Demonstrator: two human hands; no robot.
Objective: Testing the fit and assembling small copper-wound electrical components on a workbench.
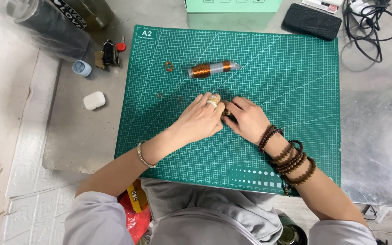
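Observation:
My left hand (201, 119) and my right hand (247, 119) meet in the middle of a green cutting mat (296, 90), fingertips together over a very small object that is mostly hidden between them. The left hand wears a ring and a thin bracelet; the right wrist carries several dark bead bracelets. Just beyond the hands lies a silver tube wound with copper wire (213, 68). A small coil of copper wire (169, 66) lies to its left on the mat.
The mat lies on a metal tabletop (373, 149). A white earbud case (94, 100), a pale blue cap (82, 68) and keys (109, 52) sit left. A black case (311, 21), black cables (370, 25) and a mint box (232, 5) lie at the far edge.

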